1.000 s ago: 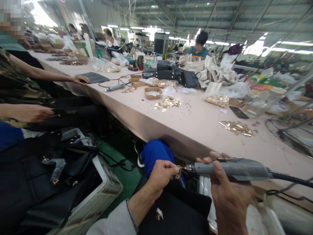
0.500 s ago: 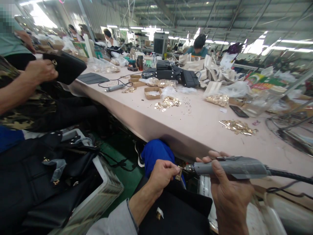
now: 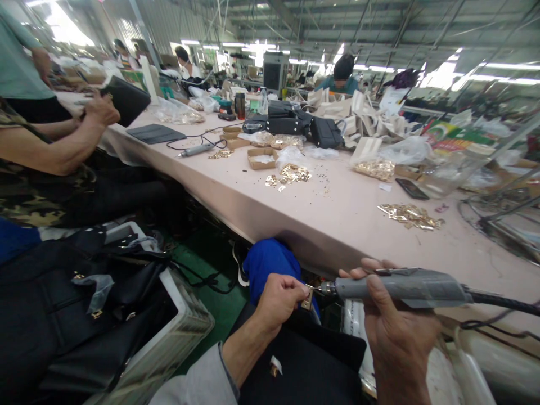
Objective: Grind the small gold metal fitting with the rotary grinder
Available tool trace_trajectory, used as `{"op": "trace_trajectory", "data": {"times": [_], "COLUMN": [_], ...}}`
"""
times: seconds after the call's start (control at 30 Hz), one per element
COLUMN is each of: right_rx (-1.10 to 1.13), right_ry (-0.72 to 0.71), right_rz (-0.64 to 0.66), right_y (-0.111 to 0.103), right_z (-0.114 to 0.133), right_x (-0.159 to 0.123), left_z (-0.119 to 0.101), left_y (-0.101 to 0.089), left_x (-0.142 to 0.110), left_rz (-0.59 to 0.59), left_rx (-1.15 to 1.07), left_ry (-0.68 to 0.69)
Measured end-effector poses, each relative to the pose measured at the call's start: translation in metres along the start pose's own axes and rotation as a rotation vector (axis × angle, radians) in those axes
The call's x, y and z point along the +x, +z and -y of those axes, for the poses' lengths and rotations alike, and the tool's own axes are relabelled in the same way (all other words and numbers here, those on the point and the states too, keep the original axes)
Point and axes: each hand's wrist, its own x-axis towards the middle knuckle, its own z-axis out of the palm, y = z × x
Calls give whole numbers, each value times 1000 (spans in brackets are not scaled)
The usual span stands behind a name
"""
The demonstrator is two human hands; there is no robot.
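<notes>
My right hand (image 3: 396,332) is wrapped round a grey electric screwdriver (image 3: 405,288), its bit pointing left and its cable trailing off to the right. At the bit's tip, my left hand (image 3: 280,298) is closed in a pinch. A small gold-coloured metal plate (image 3: 307,298) with holes shows just under those fingertips; whether a screw sits there too is too small to tell. Beneath both hands a black bag piece (image 3: 316,365) lies across my lap. On it is a little gold fitting (image 3: 275,367) with a white wrapping.
The long table (image 3: 337,219) holds piles of gold plates (image 3: 411,215), a phone (image 3: 412,188), black bags (image 3: 287,124) and plastic bags. To my left stands a white crate (image 3: 181,304) with black bags. Beside it, a co-worker's hands (image 3: 103,109) hold a black piece.
My hands and the screwdriver have hardly moved. The co-worker at left has shifted their hand and the black piece slightly to the right and up.
</notes>
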Motion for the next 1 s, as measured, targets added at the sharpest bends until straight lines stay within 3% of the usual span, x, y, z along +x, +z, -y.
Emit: {"op": "trace_trajectory", "data": {"times": [0.37, 1.0], "right_rx": [0, -11], "right_ry": [-5, 18], "right_rz": [22, -46], "right_y": [1, 3], "right_z": [-2, -2], "right_x": [-2, -1], "left_z": [-2, -1], "left_y": [1, -2], "left_x": [-1, -3], "left_rz": [-16, 5], "left_rx": [3, 46], "left_ry": [-3, 11]}}
